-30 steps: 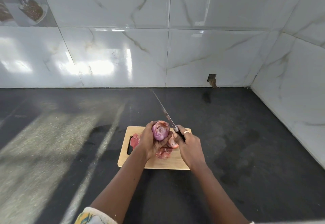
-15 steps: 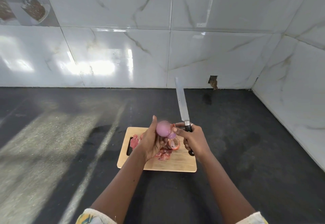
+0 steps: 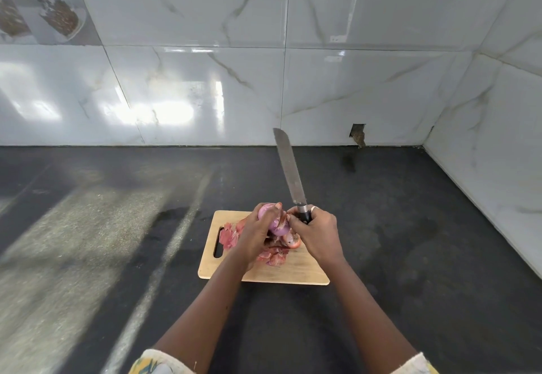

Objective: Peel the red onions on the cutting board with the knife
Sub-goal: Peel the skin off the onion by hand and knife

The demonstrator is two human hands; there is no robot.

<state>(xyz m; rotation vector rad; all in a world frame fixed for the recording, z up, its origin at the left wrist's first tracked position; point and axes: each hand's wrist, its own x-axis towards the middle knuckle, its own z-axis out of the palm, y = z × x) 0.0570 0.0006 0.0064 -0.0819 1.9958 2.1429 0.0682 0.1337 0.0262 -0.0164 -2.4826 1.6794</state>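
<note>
My left hand (image 3: pixel 255 235) grips a pale purple, mostly peeled red onion (image 3: pixel 277 227) above the wooden cutting board (image 3: pixel 305 271). My right hand (image 3: pixel 318 232) holds the black handle of a long knife (image 3: pixel 289 168), blade pointing up and away toward the wall. The right thumb touches the onion's side. Another onion piece (image 3: pixel 293 240) lies on the board below the hands, partly hidden. Reddish peels (image 3: pixel 228 235) are heaped on the board's left and middle.
The board sits on a dark countertop (image 3: pixel 410 241) with bright sun streaks at left. White marble-look tiled walls rise behind and to the right, forming a corner. A small hole in the back wall (image 3: pixel 358 134) sits at counter level.
The knife blade swung from leaning left to standing upright. My left hand turned over the onion, fingers now wrapping its top, and the onion was rotated in the grip.
</note>
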